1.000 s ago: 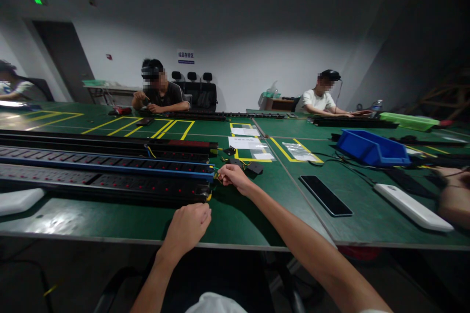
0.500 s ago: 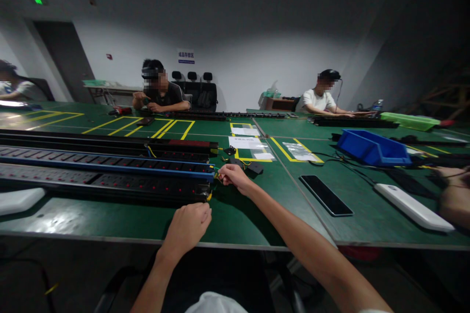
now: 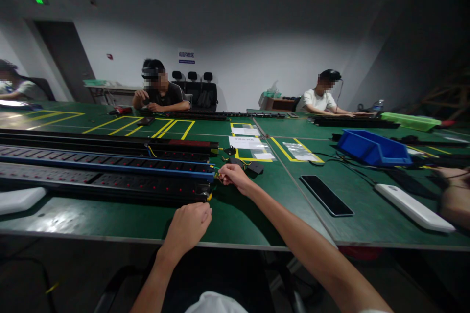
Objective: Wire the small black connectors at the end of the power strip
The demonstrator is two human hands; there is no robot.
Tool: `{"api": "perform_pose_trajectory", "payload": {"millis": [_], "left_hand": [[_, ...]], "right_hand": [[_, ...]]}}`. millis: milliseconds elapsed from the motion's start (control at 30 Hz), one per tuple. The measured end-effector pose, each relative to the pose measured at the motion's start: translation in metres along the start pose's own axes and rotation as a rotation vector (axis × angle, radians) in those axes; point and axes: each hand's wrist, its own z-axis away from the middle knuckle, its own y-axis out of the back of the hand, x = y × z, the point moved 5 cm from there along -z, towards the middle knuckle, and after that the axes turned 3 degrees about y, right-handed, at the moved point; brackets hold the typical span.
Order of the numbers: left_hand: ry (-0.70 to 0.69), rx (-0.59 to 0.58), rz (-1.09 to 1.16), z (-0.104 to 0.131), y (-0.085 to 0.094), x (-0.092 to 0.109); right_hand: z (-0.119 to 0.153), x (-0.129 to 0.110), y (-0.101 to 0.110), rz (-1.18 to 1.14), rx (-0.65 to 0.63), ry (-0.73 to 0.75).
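Long black power strips [image 3: 139, 187] with rows of sockets and red dots lie side by side across the left of the table; the middle one has blue edges [image 3: 176, 172]. At its right end, my right hand [image 3: 235, 177] is closed in a pinch on thin wires [image 3: 216, 174], partly hidden by the fingers. Nearer the table's front edge, my left hand [image 3: 191, 222] is curled closed beside the end of the nearest strip, where a yellow wire [image 3: 209, 196] sticks out. Whatever its fingers hold, if anything, is hidden. Small black end parts [image 3: 253, 169] lie beyond my right hand.
On the green table [image 3: 271, 215] lie a phone [image 3: 326, 195], a blue bin [image 3: 374, 149], a white device [image 3: 413, 208], black cables, and paper sheets [image 3: 246, 143] in yellow-taped areas. Another person's hand [image 3: 453, 176] is at the right edge. Several people sit around the table.
Both my hands stay in nearly the same place, the right one still at the wires. Across the table, the seated person's raised hand has shifted slightly.
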Motion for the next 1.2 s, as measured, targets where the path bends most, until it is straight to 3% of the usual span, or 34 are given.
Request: {"api": "perform_pose_trajectory", "payload": {"millis": [1200], "left_hand": [[0.027,-0.034,0.003,-0.0004,0.0016,0.0008]], "right_hand": [[-0.0001,-0.0004,-0.0005,0.005,-0.006,0.0]]}}
